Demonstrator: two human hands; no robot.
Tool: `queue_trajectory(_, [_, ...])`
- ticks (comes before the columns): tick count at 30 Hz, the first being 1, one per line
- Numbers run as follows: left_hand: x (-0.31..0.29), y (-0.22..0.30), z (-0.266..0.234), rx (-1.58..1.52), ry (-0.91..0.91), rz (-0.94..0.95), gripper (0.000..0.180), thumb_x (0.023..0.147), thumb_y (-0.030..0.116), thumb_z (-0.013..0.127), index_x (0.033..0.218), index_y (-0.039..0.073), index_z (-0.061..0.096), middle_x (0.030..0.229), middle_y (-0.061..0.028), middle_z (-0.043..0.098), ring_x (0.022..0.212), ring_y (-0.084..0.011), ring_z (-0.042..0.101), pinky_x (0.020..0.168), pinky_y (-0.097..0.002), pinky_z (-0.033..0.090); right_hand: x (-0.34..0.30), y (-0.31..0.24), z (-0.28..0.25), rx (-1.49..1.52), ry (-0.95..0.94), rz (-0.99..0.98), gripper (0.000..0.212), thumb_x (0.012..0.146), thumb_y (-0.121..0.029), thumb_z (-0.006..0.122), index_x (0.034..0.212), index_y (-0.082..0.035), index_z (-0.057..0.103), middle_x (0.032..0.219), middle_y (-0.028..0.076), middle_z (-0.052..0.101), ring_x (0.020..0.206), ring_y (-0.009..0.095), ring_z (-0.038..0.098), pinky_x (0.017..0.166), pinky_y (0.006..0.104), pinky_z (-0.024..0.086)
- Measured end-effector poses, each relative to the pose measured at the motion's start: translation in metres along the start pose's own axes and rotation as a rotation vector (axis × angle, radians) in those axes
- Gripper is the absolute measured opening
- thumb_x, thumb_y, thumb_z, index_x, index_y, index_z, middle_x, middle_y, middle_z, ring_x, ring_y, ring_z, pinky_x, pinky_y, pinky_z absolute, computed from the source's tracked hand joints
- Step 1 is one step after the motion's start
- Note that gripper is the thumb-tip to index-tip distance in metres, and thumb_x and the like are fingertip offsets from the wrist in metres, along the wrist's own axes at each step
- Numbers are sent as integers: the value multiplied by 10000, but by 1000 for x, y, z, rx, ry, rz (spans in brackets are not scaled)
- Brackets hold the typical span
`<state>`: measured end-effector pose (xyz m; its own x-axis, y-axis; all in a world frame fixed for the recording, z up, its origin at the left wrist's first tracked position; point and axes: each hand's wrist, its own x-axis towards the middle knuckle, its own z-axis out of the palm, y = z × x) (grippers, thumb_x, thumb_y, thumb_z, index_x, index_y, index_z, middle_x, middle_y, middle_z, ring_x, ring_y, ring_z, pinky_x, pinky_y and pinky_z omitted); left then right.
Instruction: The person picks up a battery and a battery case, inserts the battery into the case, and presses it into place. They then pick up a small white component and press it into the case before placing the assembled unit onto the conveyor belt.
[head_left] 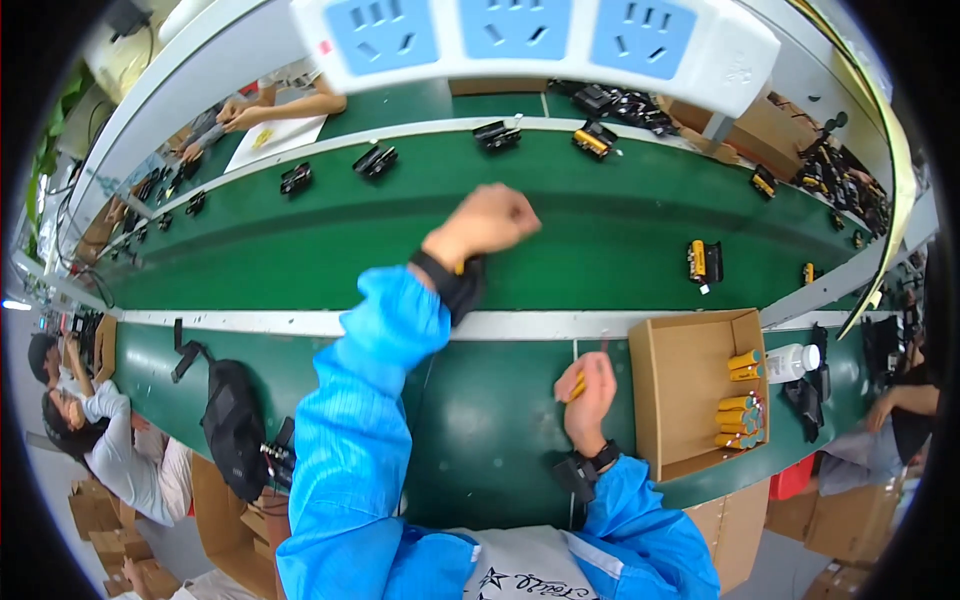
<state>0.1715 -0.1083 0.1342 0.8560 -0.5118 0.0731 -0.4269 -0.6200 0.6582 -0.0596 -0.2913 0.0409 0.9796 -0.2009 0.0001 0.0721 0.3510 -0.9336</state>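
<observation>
Over the green conveyor belt (400, 245), my left hand (488, 220) is stretched forward with its fingers curled in. What it holds, if anything, is hidden. Closer to me, above the green bench, my right hand (588, 392) is closed round a yellow battery cell (578, 386), of which only a small part shows. To the right of that hand stands an open cardboard box (652, 400) with several yellow cells (738, 420) along its right side. Black battery holders lie spaced out on the belt, one with yellow cells (704, 261) at right and another black holder (496, 136) beyond my left hand.
A white power strip (700, 75) hangs across the top. At left on the bench lies a black bag (232, 425); a white bottle (792, 362) stands right of the box. A white rail (540, 324) edges the belt. Other people sit at left, right and across.
</observation>
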Motion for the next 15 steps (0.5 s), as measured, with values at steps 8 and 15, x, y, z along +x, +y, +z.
queue_trajectory(8, [147,-130,24,445,278,-567,739,800,451,726,1419,140,466,1312,-197,570,1201,-455,509,973,-526,444,-4,18,-3,-127,-131,79,205,1055,-237,391,947,-67,429,642,59,511,513,105,434,477,233,354])
queue_trajectory(15, [152,-143,17,450,345,-458,644,793,422,730,1337,118,568,1216,-171,635,1143,-360,587,975,-509,445,-7,19,2,-100,-142,3,144,1030,-132,468,1008,-74,338,686,51,544,529,73,440,494,224,375])
